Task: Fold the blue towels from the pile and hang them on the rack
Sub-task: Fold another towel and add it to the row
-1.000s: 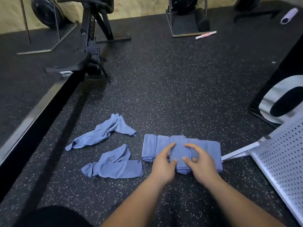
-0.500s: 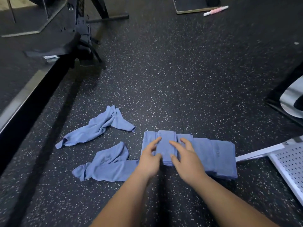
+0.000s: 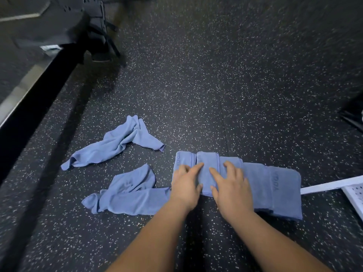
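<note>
1. Lying loose on the floor (image 3: pixel 216 85), the far towel (image 3: pixel 115 149) sits at about 10 o'clock from the hands. It is crumpled and twisted, and well apart from them.
2. The near towel (image 3: pixel 129 195) lies at 9 o'clock, bunched at its left end. Its flatter right end reaches up to the folded one. Both look light, soft and limp, so I would pinch two corners and shake each open instead of grabbing the bunch.
3. The left hand (image 3: pixel 185 183) rests on the folded towel's left part. Its index finger lies straight along the raised middle fold and its thumb sits at the near edge. It is pressing down, not gripping.
4. The folded towel (image 3: pixel 275 185) lies as a long band across the floor from 9 to 3 o'clock, with a thicker fold under the hands. It has several layers and no stiffness, so it will likely sag and slip apart if lifted by one end. Holding it from both sides, around all layers, looks safest.
5. The right hand (image 3: pixel 232 185) lies flat just right of that fold. Its fingers (image 3: pixel 229 166) are spread and holding nothing, only pressing the cloth down.
6. The rack (image 3: pixel 332 185) shows at 3 o'clock as a white bar and a perforated panel. The bar ends close to the band's right end, but I cannot tell whether they touch.
</note>
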